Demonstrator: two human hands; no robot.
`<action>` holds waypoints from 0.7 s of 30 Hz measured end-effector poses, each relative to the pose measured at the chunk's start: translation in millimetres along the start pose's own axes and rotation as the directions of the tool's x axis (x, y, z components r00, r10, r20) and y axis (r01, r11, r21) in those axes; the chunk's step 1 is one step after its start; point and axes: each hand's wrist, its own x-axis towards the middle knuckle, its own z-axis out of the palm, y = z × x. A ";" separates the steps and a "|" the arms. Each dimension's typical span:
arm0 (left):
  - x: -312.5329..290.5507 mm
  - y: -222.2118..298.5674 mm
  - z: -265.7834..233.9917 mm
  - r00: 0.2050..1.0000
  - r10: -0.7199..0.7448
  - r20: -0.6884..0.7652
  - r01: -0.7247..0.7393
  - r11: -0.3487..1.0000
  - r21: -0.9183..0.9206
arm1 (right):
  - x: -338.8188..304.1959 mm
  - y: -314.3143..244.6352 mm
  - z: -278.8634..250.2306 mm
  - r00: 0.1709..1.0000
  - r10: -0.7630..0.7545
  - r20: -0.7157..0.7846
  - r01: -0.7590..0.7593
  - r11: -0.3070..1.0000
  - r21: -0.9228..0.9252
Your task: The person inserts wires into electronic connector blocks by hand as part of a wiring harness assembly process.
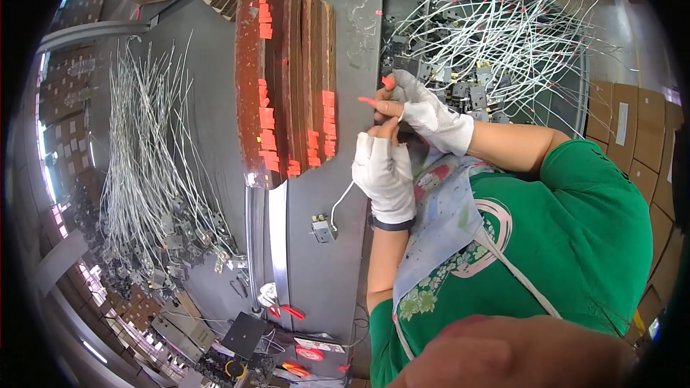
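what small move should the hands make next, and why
I'd probably bring the red strip at the right hand to the white wire running to the left hand: the hands are close together, and some heaped wires nearby are marked red.

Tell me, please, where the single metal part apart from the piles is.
In the head view, the metal part lies just below centre on the grey table, between the white strip and the left hand; its white wire leads to that hand.
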 end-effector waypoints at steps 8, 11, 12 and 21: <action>2.0 7.2 -20.0 0.977 -0.109 -0.182 0.093 0.991 -0.094 | -29.2 -17.3 16.6 0.927 -0.294 0.231 0.299 0.954 0.014; -2.5 11.7 -26.1 0.976 -0.130 -0.175 0.114 0.988 -0.100 | -28.7 -17.5 20.9 0.921 -0.287 0.263 0.307 0.951 -0.039; -3.5 11.7 -28.5 0.975 -0.126 -0.182 0.109 0.989 -0.098 | -28.1 -16.1 21.8 0.918 -0.297 0.264 0.330 0.940 -0.090; -10.9 28.4 -57.6 0.974 -0.016 -0.227 0.005 0.999 -0.049 | -41.1 -30.0 35.2 0.898 -0.293 0.329 0.373 0.903 -0.215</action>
